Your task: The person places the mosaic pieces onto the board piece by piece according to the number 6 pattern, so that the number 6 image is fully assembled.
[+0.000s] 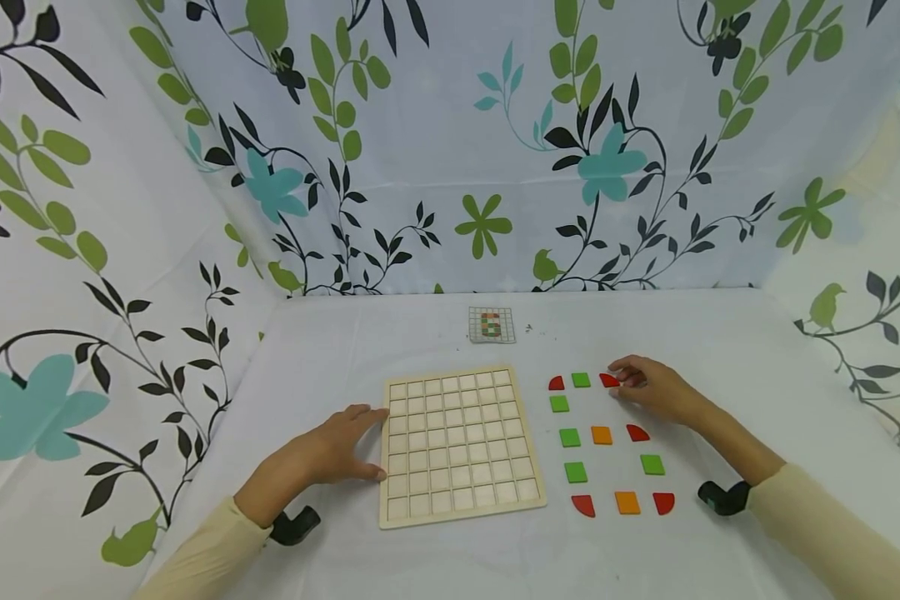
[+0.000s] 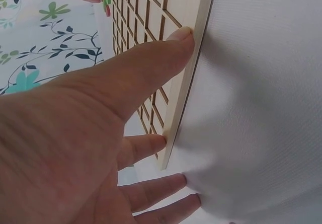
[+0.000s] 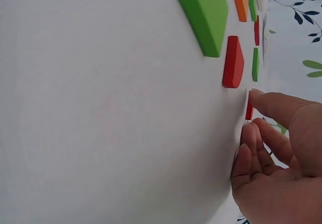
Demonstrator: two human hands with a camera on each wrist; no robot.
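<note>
A square wooden grid board lies on the white cloth. Along its left edge rests my left hand, fingers spread; in the left wrist view the thumb presses on the frame and one finger touches the rim. To the right of the board, my right hand pinches a red quarter-circle tile between thumb and forefinger, low at the cloth. The right wrist view shows that red tile between the fingertips. Beside it are a green square tile and another red quarter-circle tile.
Several more green, orange and red tiles lie in loose rows right of the board, among them an orange square and a red quarter circle. A small gridded pattern card lies behind the board. Patterned cloth hangs at the back.
</note>
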